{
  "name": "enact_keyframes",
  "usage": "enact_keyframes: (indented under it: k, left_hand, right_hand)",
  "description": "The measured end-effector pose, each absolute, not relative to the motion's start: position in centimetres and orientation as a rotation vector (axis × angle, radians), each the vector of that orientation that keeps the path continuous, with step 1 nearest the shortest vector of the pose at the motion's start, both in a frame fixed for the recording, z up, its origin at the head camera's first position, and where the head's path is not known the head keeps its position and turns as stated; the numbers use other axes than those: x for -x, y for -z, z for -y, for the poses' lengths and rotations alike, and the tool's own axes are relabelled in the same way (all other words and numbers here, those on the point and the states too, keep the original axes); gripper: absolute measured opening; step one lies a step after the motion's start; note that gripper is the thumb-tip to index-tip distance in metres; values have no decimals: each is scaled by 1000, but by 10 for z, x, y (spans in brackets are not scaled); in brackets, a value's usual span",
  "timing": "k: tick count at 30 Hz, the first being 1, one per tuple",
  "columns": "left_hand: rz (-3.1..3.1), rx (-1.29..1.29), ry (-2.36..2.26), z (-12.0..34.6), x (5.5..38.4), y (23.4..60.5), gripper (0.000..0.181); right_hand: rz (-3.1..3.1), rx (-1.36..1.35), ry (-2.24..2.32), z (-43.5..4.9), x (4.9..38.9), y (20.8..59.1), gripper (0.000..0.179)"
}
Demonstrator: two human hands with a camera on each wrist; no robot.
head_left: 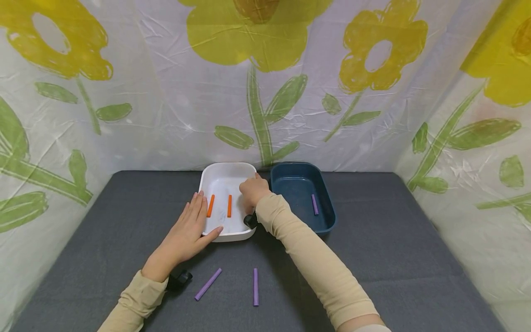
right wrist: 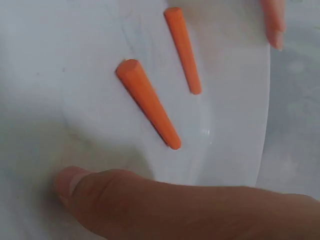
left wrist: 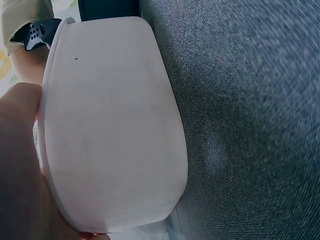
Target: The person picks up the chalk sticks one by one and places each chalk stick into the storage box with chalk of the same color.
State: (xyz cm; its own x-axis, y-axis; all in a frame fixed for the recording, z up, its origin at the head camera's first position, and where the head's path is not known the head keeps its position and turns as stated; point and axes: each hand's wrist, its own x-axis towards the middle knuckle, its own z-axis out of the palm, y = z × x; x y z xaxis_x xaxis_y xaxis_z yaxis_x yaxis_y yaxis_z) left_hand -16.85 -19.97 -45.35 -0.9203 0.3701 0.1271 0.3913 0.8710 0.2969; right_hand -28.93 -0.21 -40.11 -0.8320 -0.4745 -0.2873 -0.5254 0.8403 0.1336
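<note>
My left hand [head_left: 184, 233] rests along the left side of a white tray [head_left: 232, 237], fingers straight and thumb by its front rim. In the left wrist view the tray's outer wall [left wrist: 110, 120] fills much of the picture. Inside lie two orange chalk sticks [head_left: 210, 206], side by side. My right hand [head_left: 254, 192] reaches into the tray's right side with fingers bent. The right wrist view shows its thumb [right wrist: 120, 195] over the tray floor, near an orange chalk stick [right wrist: 150, 105]; whether the fingers hold anything is hidden.
A dark blue tray [head_left: 325, 189] stands to the right, with one purple chalk stick [head_left: 315, 204] inside. Two more purple chalk sticks [head_left: 256, 287] lie on the grey cloth [head_left: 394, 258] in front of the trays. Behind hangs a flower-print curtain [head_left: 174, 115].
</note>
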Motion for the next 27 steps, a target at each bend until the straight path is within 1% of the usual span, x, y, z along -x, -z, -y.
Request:
enact_keyframes:
  k: [5,10,20,27]
  left_hand:
    - [2976,601,485,200,168,454,97]
    - [2976,603,486,200,169,454,97]
    - [2969,605,480,201,168,454,97]
    - [2975,601,485,199,168,453,97]
  right_hand:
    - [-2767,776,-318,3,289,403,31]
    - [-2764,785,-328,2,288,404,38]
    - [-2760,833,-303,0,288,405,34]
    - [-2778,834,-257,-2,287,407,39]
